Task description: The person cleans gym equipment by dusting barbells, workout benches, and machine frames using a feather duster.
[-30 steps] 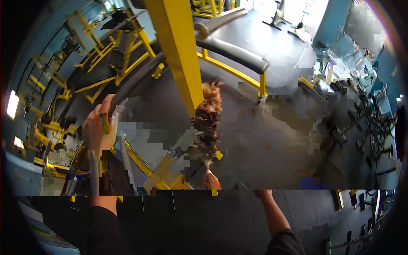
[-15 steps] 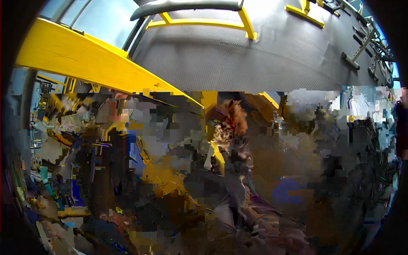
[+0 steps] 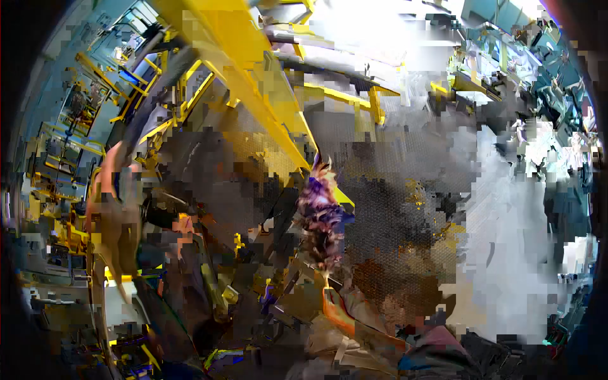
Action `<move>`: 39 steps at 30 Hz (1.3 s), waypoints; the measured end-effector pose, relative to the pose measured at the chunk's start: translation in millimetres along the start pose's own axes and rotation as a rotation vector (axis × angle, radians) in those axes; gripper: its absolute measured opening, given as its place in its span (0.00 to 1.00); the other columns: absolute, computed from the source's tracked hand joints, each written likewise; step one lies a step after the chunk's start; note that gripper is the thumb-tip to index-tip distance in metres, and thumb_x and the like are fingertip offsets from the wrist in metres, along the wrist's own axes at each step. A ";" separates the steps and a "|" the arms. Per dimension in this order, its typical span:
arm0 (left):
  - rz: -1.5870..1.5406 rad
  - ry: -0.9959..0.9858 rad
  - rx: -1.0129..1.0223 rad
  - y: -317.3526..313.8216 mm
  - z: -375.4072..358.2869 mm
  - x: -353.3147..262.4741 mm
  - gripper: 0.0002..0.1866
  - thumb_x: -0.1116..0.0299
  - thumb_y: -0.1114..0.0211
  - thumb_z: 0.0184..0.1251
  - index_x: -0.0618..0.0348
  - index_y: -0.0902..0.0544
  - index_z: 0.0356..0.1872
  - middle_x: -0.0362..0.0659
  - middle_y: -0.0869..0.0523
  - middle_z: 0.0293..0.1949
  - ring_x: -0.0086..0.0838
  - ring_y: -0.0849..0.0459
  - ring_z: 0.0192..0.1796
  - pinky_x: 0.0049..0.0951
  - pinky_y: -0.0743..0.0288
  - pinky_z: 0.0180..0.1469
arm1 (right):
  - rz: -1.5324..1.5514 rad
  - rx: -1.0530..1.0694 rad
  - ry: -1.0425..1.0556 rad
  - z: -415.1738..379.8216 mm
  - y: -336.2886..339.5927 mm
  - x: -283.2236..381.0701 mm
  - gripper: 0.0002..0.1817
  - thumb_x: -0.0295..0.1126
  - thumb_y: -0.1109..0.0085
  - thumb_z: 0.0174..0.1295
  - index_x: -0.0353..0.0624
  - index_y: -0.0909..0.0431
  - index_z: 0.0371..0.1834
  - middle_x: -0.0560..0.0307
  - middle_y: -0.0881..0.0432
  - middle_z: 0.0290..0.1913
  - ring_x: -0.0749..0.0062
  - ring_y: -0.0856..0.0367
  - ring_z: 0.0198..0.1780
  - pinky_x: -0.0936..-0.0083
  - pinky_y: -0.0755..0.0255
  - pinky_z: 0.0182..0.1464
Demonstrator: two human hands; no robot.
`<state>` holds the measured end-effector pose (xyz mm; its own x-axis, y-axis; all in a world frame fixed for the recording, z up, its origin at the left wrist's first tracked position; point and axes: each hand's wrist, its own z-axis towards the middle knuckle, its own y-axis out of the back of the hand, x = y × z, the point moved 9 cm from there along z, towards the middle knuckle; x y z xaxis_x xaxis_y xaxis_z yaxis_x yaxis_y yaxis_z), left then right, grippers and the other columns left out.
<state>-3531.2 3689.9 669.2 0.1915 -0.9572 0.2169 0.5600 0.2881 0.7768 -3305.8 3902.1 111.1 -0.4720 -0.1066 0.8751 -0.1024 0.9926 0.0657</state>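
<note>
the picture is badly broken into blocks and smears, so many edges cannot be read. the right hand [image 3: 339, 311], low in the middle, appears closed around the thin lower end of a feather duster [image 3: 322, 218]; its separate fingers cannot be made out. the duster stands roughly upright in the view, its fluffy brown, purple-tinged head above the hand and close to the lower end of a thick yellow beam [image 3: 256, 73]. whether the 2 touch cannot be told. the left hand [image 3: 113, 206] is raised at the left side, well apart from the duster; whether its fingers are apart or together, or on anything, cannot be told. a yellow-framed piece of equipment [image 3: 335, 93] stands beyond the beam on the dark, textured floor [image 3: 386, 218], and more yellow frames [image 3: 130, 95] show at the upper left.
</note>
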 end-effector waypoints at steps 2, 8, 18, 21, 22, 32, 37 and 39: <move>-0.120 -0.056 -0.011 2.8 -2.1 -0.5 0.23 0.53 0.40 0.73 0.43 0.24 0.66 0.47 0.17 0.52 0.44 0.17 0.51 0.39 0.25 0.53 | -0.214 0.015 -0.013 -35.8 12.7 12.9 0.20 0.45 0.60 0.78 0.38 0.32 0.37 0.33 0.24 0.30 0.35 0.21 0.37 0.54 0.29 0.37; -0.588 -0.298 -0.103 50.8 -131.8 16.2 0.19 0.65 0.34 0.65 0.52 0.20 0.57 0.46 0.20 0.52 0.42 0.21 0.54 0.42 0.29 0.57 | -0.605 -0.242 0.088 -10.9 83.6 78.0 0.18 0.45 0.59 0.76 0.39 0.31 0.42 0.27 0.19 0.34 0.27 0.20 0.38 0.38 0.29 0.37; -0.551 -0.042 0.365 -33.5 -366.9 120.0 0.16 0.59 0.32 0.62 0.53 0.26 0.20 0.41 0.23 0.22 0.41 0.19 0.28 0.39 0.25 0.31 | -0.821 0.272 0.054 -156.8 -47.6 -17.0 0.19 0.50 0.57 0.74 0.44 0.31 0.44 0.27 0.18 0.36 0.28 0.19 0.42 0.36 0.28 0.44; -0.526 -0.107 0.373 -47.2 -374.8 119.8 0.15 0.60 0.31 0.61 0.52 0.26 0.20 0.41 0.23 0.23 0.40 0.20 0.29 0.40 0.25 0.32 | -0.691 0.059 0.005 -139.6 -35.5 -16.0 0.20 0.50 0.58 0.75 0.43 0.32 0.43 0.26 0.19 0.37 0.27 0.20 0.44 0.36 0.29 0.44; -0.533 -0.141 0.365 -51.4 -376.3 115.2 0.15 0.61 0.31 0.60 0.52 0.25 0.20 0.41 0.23 0.23 0.40 0.21 0.30 0.41 0.25 0.33 | -0.631 -0.086 0.006 -128.7 -23.2 -17.2 0.20 0.50 0.59 0.75 0.42 0.32 0.43 0.26 0.19 0.37 0.27 0.20 0.44 0.36 0.29 0.44; -0.569 -0.403 0.226 -64.0 -353.4 57.8 0.16 0.69 0.28 0.55 0.52 0.30 0.19 0.42 0.30 0.21 0.40 0.28 0.26 0.39 0.34 0.28 | -0.938 0.405 -0.237 -119.2 -14.7 -110.2 0.23 0.50 0.58 0.74 0.40 0.23 0.48 0.37 0.15 0.48 0.41 0.16 0.51 0.49 0.23 0.54; -0.494 -0.383 0.261 -76.3 -363.7 64.3 0.14 0.71 0.29 0.54 0.53 0.29 0.22 0.44 0.30 0.23 0.42 0.29 0.27 0.40 0.35 0.29 | -0.911 0.134 -0.139 -36.6 11.9 -177.8 0.17 0.42 0.54 0.70 0.38 0.25 0.40 0.38 0.15 0.36 0.41 0.13 0.38 0.49 0.19 0.41; -0.486 -0.365 0.260 -76.9 -363.8 66.3 0.13 0.71 0.29 0.53 0.52 0.29 0.22 0.44 0.31 0.25 0.42 0.29 0.30 0.40 0.34 0.31 | -0.930 0.113 -0.098 18.0 20.1 -177.3 0.13 0.37 0.53 0.68 0.44 0.25 0.49 0.38 0.16 0.38 0.40 0.14 0.40 0.48 0.20 0.43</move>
<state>-3268.3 3614.2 408.7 -0.3453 -0.9375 -0.0436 0.2925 -0.1517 0.9442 -3239.9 3939.9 -51.4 -0.2293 -0.8630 0.4502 -0.5573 0.4956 0.6661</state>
